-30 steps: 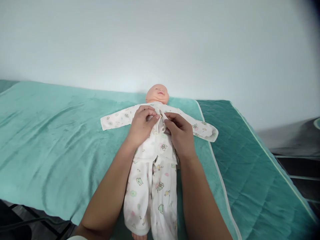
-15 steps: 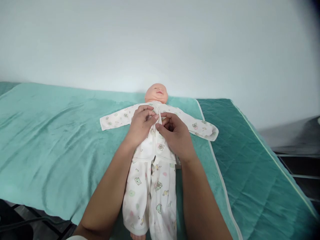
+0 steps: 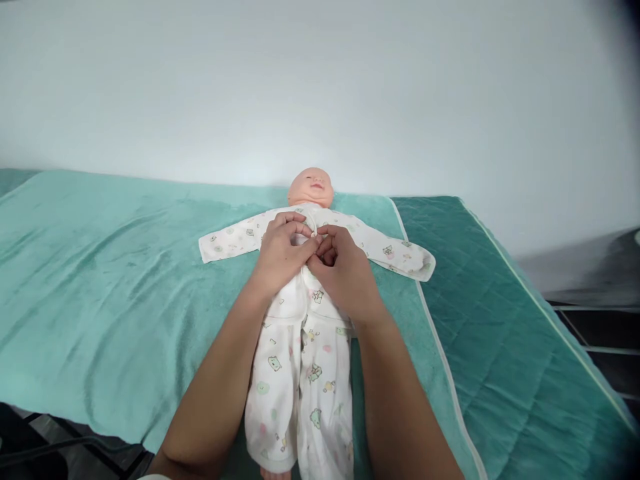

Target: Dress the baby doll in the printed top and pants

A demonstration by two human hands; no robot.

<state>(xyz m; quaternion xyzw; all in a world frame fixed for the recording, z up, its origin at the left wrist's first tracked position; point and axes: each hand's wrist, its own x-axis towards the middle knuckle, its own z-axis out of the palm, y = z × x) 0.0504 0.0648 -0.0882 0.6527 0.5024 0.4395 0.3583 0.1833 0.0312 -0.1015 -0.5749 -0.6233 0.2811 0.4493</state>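
Note:
A baby doll [image 3: 311, 187] lies on its back with its head toward the wall. It wears a white printed jacket [image 3: 399, 257] and matching trousers [image 3: 327, 393], with both sleeves spread out sideways. At the chest, my left hand [image 3: 286, 250] pinches the jacket's front edge between thumb and fingers. Opposite it, my right hand [image 3: 343, 267] pinches the other front edge, and the two hands' fingertips meet over the front opening. Whatever fastener lies between the fingertips is mostly hidden. Below the hands the jacket's front edges lie close together.
A light green blanket [image 3: 100, 280] lies under the doll, over a darker green quilted cover [image 3: 510, 333] on the right. Behind stands a plain pale wall [image 3: 320, 80]. A dark cable [image 3: 65, 448] runs at lower left; dark shelving with metal bars [image 3: 600, 348] shows at right.
My right hand has moved slightly left, bringing its fingertips against those of my left hand. The jacket's front edges have come together at the chest.

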